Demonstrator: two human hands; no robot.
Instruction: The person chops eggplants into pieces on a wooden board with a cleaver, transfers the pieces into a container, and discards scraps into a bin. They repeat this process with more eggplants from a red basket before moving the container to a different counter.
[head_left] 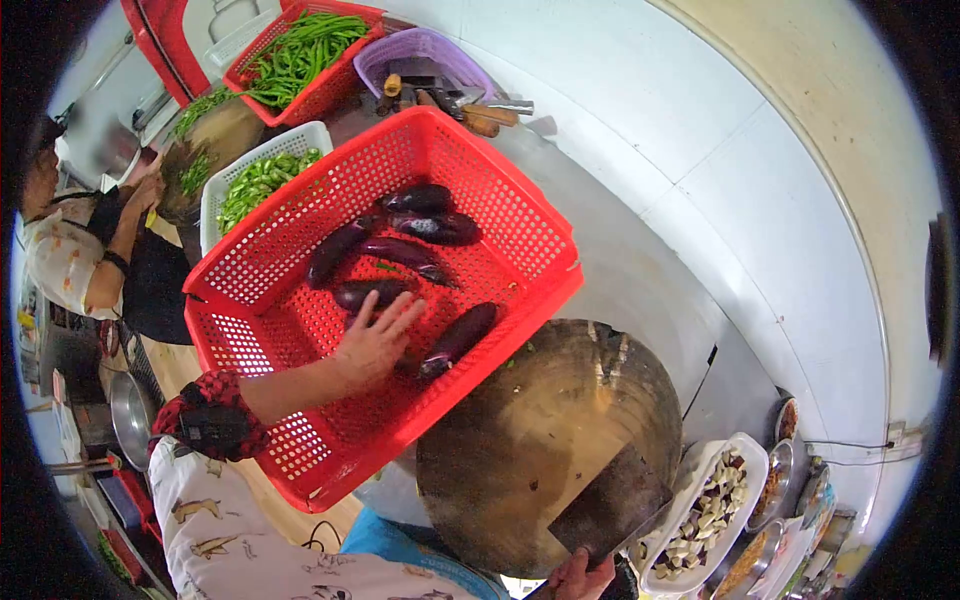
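My left hand (375, 345) reaches down into a large red plastic basket (505, 195), its fingers spread and nothing gripped. The fingertips are right at a dark purple eggplant (365, 293). Another eggplant (460, 340) lies to the right of the hand, and several more lie toward the far side of the basket, such as the eggplant (420, 198). At the bottom, my right hand (582, 578) is closed round the handle of a cleaver (612, 507). The wide blade lies over the edge of a round wooden chopping block (540, 430).
A white container (755, 465) of cut eggplant pieces stands right of the block, with bowls beyond. White (210, 215) and red (375, 25) baskets hold green peppers. Knives lie near a purple basket (430, 42). Another person (75, 255) works at a board on the left.
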